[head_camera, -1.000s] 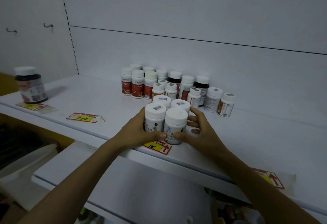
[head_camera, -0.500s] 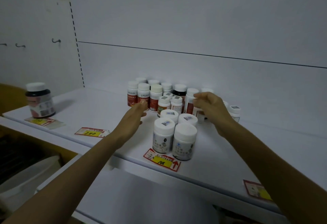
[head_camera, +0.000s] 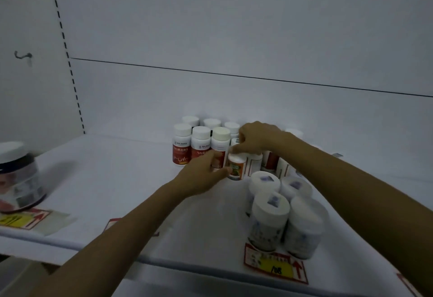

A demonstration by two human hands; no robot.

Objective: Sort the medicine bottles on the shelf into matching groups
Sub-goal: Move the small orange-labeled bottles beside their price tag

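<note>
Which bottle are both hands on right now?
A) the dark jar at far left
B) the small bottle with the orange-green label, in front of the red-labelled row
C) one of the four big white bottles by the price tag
B: the left hand grips the small bottle by its side and the right hand pinches its cap; jar and big bottles stand apart.

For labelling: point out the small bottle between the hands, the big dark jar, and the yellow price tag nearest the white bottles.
small bottle [head_camera: 236, 170]: head view, on its label.
big dark jar [head_camera: 22, 186]: head view, on its label.
yellow price tag [head_camera: 276, 269]: head view, on the yellow patch.
</note>
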